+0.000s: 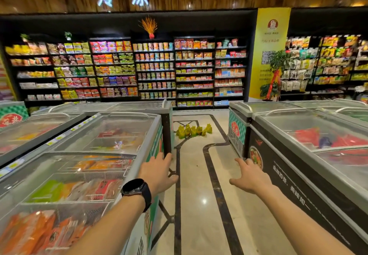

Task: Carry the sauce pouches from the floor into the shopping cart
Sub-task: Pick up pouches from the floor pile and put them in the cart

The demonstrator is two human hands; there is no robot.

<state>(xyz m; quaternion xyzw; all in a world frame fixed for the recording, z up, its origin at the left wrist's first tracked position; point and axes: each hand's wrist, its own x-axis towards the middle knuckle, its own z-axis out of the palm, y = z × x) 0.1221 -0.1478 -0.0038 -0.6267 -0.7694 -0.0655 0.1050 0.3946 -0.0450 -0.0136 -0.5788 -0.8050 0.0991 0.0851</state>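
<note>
Both arms reach forward, left hand (159,172) and right hand (250,176) spread open and empty; yellow sauce pouches (193,131) stand clustered on the floor (199,195) well ahead between freezers (89,145)

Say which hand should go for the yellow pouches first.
Left, narrowly. The sauce pouches sit on the floor far down the aisle, slightly left of centre, closer in line with the left hand than the right hand. Both are open, empty and well short.
</note>
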